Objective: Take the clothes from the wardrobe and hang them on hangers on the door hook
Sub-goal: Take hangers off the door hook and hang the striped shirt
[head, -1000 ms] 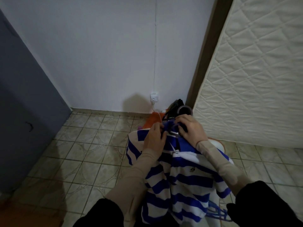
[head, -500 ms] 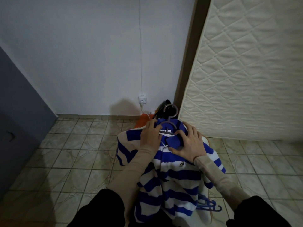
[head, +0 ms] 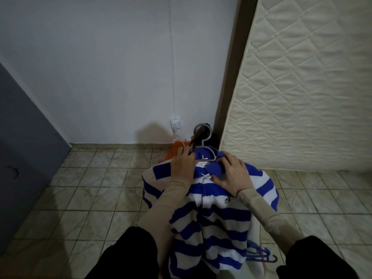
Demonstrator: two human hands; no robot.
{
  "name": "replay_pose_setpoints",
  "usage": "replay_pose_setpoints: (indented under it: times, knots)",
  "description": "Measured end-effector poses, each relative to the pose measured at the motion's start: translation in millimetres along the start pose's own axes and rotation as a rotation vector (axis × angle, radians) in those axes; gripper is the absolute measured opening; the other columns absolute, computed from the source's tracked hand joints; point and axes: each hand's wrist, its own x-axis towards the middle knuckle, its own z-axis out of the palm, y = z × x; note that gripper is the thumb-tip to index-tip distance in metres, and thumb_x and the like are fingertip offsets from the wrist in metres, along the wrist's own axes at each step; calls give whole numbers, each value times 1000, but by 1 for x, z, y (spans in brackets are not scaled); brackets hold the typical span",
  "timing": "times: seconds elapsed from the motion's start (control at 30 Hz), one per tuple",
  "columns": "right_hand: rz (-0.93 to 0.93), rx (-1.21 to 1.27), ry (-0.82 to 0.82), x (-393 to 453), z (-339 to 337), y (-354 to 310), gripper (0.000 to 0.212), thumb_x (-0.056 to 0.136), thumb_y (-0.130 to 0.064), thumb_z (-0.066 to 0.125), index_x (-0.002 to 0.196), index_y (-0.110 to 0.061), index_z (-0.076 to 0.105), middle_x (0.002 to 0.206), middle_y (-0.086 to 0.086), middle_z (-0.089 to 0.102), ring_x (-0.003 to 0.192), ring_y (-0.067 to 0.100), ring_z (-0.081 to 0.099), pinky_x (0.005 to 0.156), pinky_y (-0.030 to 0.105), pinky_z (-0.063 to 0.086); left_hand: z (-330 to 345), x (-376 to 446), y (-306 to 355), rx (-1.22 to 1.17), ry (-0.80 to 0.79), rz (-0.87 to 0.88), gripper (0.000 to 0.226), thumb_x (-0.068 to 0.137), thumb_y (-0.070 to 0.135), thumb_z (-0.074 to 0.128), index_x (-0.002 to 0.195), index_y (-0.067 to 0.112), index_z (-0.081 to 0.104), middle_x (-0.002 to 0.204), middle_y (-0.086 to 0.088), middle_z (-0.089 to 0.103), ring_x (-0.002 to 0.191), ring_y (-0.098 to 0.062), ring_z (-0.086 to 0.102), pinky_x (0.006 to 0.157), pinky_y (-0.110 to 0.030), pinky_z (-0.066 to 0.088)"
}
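Note:
A blue-and-white striped polo shirt (head: 213, 220) hangs in front of me on a pale pink hanger (head: 207, 147), whose hook sticks up above the blue collar. My left hand (head: 184, 165) grips the shirt's left shoulder at the hanger's arm. My right hand (head: 234, 174) lies spread on the collar and right shoulder, pressing the cloth down. Several blue hangers (head: 259, 254) show low at the right, behind the shirt's hem.
A quilted mattress (head: 306, 87) leans upright at the right beside a brown door frame (head: 229, 77). A wall socket (head: 175, 124) with a white cable, an orange cloth (head: 177, 151) and a dark object sit in the corner. A grey panel (head: 22, 150) stands left; the floor is tiled.
The hanger's hook has come out above the collar. My right hand opened from a fist at the neck and flattened onto the collar; the shirt now sits spread on the hanger.

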Motion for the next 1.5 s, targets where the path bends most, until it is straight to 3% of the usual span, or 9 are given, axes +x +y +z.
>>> replay_pose_setpoints:
  times: [0.13,0.3,0.7,0.83,0.97,1.17,1.27,1.4,1.5]
  knots:
    - [-7,-59,4,15,1,-8,53,70,-39,70,112,-10,59,136,12,47,123,29,46,101,44,35,-1,3,-8,19,46,-76,12,82,17,64,87,6,66,109,-9,58,101,-27,52,79,-34,46]
    - [51,-155,110,8,2,-21,45,55,-36,79,87,-9,62,101,14,58,86,30,58,70,38,51,5,-3,-13,-88,14,-97,21,91,19,52,107,10,62,117,-5,56,109,-21,47,91,-30,39]
    - [616,688,322,-4,-15,-21,14,79,-2,61,79,-9,49,84,12,58,79,23,51,75,28,39,0,5,19,-322,-49,164,38,86,3,54,123,10,52,122,-7,53,116,-23,46,101,-35,39]
    - [841,957,274,-11,-16,-11,16,83,-4,58,73,-16,54,87,12,62,84,23,55,88,39,47,6,26,34,-324,-148,307,48,85,0,55,130,14,50,128,-6,50,120,-22,43,104,-31,34]
    - [957,1138,211,-13,-10,-8,18,84,-19,64,71,-21,52,83,10,64,87,32,63,89,51,50,13,45,46,-336,-261,364,31,84,-2,53,110,11,66,116,-7,61,109,-22,50,98,-27,36]
    - [1054,1044,155,1,-20,-15,39,74,-51,67,69,-14,55,68,4,64,68,20,62,74,32,53,12,56,50,-386,-304,340,25,87,3,51,102,12,69,103,-8,69,97,-22,62,87,-24,43]
    - [1066,1027,111,6,-26,-15,32,80,-37,67,60,-14,57,58,3,61,57,17,60,61,27,52,6,60,50,-462,-337,325,25,85,-5,52,100,4,69,103,-12,69,98,-23,61,83,-13,39]
    - [1079,1105,35,2,-21,-8,17,77,-11,70,65,-16,59,73,9,65,81,31,67,79,44,56,6,62,48,-493,-353,272,28,85,-9,48,100,2,69,101,-12,68,87,-12,55,67,5,34]
    - [1040,1190,87,-8,-16,0,18,80,-2,66,72,-16,61,86,9,63,84,28,62,80,47,56,11,62,46,-550,-409,254,24,86,-8,50,100,1,67,101,-12,68,89,-12,56,68,-1,38]
